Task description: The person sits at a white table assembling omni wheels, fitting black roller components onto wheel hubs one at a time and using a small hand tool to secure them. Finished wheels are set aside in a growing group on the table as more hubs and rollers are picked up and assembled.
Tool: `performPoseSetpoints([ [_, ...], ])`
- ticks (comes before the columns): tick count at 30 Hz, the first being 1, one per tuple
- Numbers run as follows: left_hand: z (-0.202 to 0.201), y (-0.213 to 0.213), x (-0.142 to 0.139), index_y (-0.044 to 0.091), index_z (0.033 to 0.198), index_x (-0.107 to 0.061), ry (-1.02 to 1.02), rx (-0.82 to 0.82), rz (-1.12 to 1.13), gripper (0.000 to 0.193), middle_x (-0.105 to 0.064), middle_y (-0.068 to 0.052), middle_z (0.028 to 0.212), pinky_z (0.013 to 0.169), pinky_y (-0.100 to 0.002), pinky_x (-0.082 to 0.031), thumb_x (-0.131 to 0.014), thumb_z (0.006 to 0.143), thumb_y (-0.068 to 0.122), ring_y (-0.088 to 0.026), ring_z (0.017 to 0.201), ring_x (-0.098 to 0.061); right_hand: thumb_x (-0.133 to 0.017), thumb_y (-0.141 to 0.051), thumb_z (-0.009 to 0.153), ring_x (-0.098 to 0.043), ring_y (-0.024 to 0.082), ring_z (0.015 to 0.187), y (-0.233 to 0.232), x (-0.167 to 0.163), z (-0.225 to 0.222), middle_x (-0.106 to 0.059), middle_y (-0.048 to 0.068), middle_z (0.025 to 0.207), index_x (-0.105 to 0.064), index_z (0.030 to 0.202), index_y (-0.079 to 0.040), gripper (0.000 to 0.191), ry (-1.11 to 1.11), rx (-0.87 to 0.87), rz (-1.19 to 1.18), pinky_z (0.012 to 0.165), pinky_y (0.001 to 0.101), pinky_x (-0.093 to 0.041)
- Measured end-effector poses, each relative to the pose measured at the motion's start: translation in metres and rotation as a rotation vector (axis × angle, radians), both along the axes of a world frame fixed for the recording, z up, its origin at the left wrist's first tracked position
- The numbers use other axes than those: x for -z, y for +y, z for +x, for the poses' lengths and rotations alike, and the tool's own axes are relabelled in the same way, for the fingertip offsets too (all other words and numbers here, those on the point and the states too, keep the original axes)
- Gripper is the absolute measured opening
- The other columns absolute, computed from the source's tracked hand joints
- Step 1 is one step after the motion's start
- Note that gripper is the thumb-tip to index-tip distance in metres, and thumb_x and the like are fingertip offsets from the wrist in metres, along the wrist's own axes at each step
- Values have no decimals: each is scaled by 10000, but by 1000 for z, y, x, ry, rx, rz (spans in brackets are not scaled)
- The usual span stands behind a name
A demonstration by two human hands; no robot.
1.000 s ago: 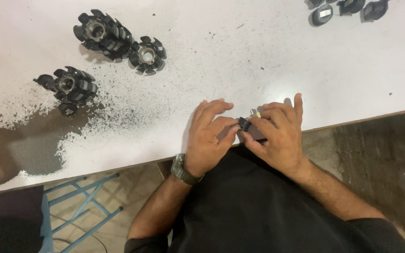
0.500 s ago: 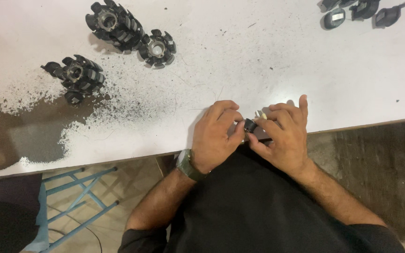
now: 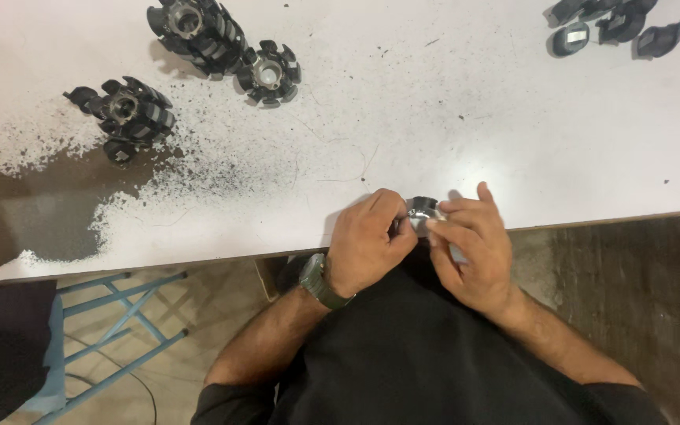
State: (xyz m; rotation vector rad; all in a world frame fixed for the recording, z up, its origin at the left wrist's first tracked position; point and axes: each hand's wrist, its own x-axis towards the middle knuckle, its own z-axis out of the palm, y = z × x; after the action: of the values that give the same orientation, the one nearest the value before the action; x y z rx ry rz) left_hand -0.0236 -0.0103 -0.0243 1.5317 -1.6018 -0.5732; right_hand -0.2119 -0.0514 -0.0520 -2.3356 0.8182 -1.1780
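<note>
While braced at the white surface edge, your left hand and right hand fingers pinch one small shiny metal part, steadying it.

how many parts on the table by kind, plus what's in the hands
Finned dark rotors, far left of table: 3
Small dark clips, far right corner: about 4, some cut off by the frame edge
Small metal piece held between left hand and right hand: 1
Total: about 8
</note>
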Motion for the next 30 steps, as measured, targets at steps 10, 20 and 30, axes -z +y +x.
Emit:
performPoseSetpoints([
  [10, -4, 0, 11, 63, 874, -553, 50, 8, -16, 164, -608, -65, 802, 621, -392, -503, -708, 823, 56, -252, 705, -614, -759, 65, 852, -684, 286, 1113, 3, 12, 1, -672, 75, 995, -607, 1100, -55, 314, -3, -4, 16, 1278, 586, -294],
  [20, -2, -1, 10, 51, 909, -558, 62, 57, -37, 153, -603, -63, 816, 637, -391, -504, -696, 842, 43, -248, 720, -615, -776, 93, 812, -685, 285, 1103, 1, 9, -1, -681, 79, 1015, -645, 1085, -61, 339, 80, 1, -7, 1278, 587, -296],
  [30, 90, -24, -18, 63, 927, -637, -272, -86, -148, 92, -625, -145, 1347, 1023, -462, -472, -712, 876, 76, -317, 1247, -575, -743, 18, 981, -545, 353, 1379, -100, -26, -48, -615, 130, 1277, -612, 1179, -71, 253, 294, 186, -229, 1276, 629, -255],
])
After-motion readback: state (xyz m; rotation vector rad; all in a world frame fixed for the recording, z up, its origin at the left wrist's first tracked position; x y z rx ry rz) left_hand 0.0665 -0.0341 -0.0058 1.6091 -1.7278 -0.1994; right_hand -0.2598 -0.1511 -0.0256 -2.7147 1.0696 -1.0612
